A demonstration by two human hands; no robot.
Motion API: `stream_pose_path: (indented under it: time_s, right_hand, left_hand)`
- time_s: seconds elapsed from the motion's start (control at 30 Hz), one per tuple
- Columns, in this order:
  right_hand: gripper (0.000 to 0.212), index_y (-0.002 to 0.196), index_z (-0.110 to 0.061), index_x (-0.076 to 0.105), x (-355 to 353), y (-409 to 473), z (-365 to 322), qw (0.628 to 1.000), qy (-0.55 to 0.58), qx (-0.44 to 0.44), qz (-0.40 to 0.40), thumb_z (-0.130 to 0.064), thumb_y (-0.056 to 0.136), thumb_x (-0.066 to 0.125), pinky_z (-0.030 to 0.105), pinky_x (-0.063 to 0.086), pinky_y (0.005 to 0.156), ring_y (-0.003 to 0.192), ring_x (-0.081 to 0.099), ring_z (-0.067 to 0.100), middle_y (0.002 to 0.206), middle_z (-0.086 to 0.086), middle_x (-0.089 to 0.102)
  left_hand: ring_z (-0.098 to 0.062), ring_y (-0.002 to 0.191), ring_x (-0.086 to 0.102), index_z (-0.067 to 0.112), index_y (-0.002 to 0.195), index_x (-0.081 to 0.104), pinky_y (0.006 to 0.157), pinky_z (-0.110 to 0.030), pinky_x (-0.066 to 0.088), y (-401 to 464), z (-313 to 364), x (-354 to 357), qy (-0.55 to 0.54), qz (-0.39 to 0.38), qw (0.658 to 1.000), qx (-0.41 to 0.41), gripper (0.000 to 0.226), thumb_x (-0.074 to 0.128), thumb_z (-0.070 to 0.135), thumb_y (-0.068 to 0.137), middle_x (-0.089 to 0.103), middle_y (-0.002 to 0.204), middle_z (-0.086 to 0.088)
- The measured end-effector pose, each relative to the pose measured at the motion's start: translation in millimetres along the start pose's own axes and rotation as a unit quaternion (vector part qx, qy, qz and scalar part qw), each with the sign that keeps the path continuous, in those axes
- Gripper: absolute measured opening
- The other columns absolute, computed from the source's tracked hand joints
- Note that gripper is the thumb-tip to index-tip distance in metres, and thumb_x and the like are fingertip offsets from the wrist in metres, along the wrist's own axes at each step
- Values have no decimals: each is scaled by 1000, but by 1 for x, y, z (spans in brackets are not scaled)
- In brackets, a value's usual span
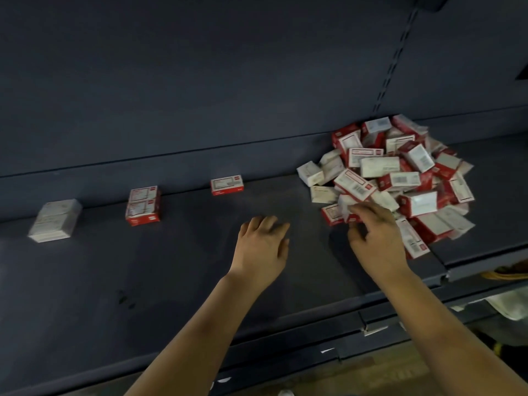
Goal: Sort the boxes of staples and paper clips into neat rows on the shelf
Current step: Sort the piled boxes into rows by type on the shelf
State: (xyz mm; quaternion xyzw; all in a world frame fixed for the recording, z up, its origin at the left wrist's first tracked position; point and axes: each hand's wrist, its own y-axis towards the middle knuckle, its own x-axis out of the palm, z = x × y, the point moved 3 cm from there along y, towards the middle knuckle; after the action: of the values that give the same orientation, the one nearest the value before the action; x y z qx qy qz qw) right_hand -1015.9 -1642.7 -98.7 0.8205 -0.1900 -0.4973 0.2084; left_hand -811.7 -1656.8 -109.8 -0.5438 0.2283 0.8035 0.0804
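Observation:
A loose heap of red-and-white and plain white boxes (400,178) lies at the right of the dark shelf (171,267). Along the back stand a white stack (55,220) at the left, a red-and-white stack of two (143,205), and a single red-and-white box (227,184). My right hand (374,238) reaches into the heap's near left edge, and its fingertips touch a white box (347,205) there; a firm grip does not show. My left hand (264,244) hovers over bare shelf left of the heap, fingers relaxed and holding nothing.
The shelf's back panel (200,95) rises behind the boxes, with a slotted upright (395,58) at the right. The shelf's front lip (314,335) runs across below my forearms. A lower shelf with indistinct items (508,304) shows at the bottom right.

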Motion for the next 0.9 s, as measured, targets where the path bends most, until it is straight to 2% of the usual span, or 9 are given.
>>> stream_pose_path:
  time_s: [0.13, 0.27, 0.4, 0.47, 0.57, 0.7, 0.8, 0.9]
  right_hand:
    - [32, 108, -1, 63, -4, 4, 29, 996, -7, 84, -30, -10, 78, 70, 45, 48, 80, 98, 52, 42, 109, 23, 58]
    - [30, 101, 1, 64, 0, 5, 34, 996, -7, 82, -29, -16, 77, 73, 43, 47, 76, 93, 54, 43, 100, 23, 62]
    - [54, 110, -1, 59, 7, 11, 29, 990, -69, 112, -51, -40, 76, 72, 43, 43, 81, 98, 50, 43, 106, 23, 57]
    - [60, 113, 1, 55, 10, 13, 24, 985, -102, 127, -57, -44, 77, 70, 45, 41, 83, 100, 48, 42, 109, 25, 54]
    - [53, 118, 0, 48, 12, 14, 21, 978, -128, 146, -71, -37, 83, 64, 42, 40, 85, 105, 46, 39, 114, 23, 50]
    - [45, 117, -3, 52, 11, 12, 23, 985, -93, 137, -56, -27, 81, 67, 44, 42, 84, 103, 49, 40, 111, 22, 55]
    - [35, 105, -3, 57, 10, 8, 27, 993, -11, 109, -35, -15, 75, 71, 42, 43, 81, 97, 54, 38, 104, 18, 60]
    - [40, 108, -5, 55, 10, 0, 27, 990, 99, 86, -50, -6, 71, 73, 42, 47, 85, 101, 56, 33, 108, 14, 61]
  left_hand:
    - [-28, 118, 47, 15, 125, 58, 98, -41, 34, 16, 22, 11, 6, -12, 1000, 9, 35, 53, 21, 91, 55, 127, -5]
    - [-33, 98, 60, 10, 109, 67, 83, -46, 46, 21, 33, 17, 3, -2, 1000, 18, 30, 65, 15, 80, 64, 108, -9]
    - [-32, 86, 64, 10, 101, 69, 73, -44, 50, 22, 37, 17, 14, 10, 999, 27, 28, 67, 15, 74, 67, 99, -8]
    - [-33, 90, 63, 10, 103, 69, 76, -44, 48, 21, 37, 16, 13, 11, 1000, 21, 27, 67, 14, 75, 66, 101, -7]
    - [-32, 104, 58, 10, 111, 67, 87, -44, 43, 16, 38, 17, -2, 3, 1000, 12, 30, 65, 14, 82, 64, 110, -8]
    - [-30, 103, 58, 11, 111, 67, 86, -44, 44, 9, 43, 16, -9, -4, 1000, 29, 29, 62, 18, 83, 64, 110, -6]
    - [-30, 103, 59, 12, 112, 66, 87, -44, 44, 5, 44, 11, -15, -1, 999, 35, 31, 58, 19, 83, 64, 110, -6]
    - [-24, 117, 50, 14, 123, 60, 98, -38, 36, 5, 42, 7, -30, -20, 999, 34, 34, 57, 19, 90, 58, 122, -4]
